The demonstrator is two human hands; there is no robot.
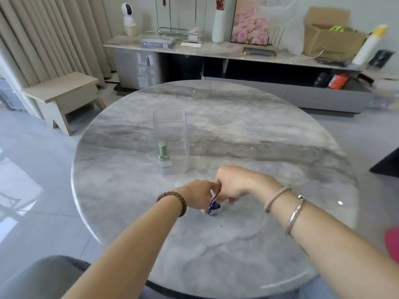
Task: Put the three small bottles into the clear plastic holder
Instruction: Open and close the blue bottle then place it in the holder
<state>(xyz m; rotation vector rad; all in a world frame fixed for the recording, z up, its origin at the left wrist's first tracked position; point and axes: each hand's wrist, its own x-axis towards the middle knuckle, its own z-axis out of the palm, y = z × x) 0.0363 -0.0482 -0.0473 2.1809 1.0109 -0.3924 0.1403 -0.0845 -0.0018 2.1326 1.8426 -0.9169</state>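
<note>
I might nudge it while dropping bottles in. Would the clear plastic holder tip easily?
Probably: the clear plastic holder stands tall on a narrow base. It looks thin-walled and light, holding only one green bottle. On the glossy marble table it may slide first.

Holder stands upright left of table centre, well in from the edges. 1 bottle upright inside it, at its near-left corner. Toward the near edge, both hands meet: left hand touching right hand, a second bottle on the table between them.

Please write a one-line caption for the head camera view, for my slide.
Both hands, left hand and right hand, meet over a blue-and-white bottle on the marble table; a green bottle already stands in the clear holder.
</note>
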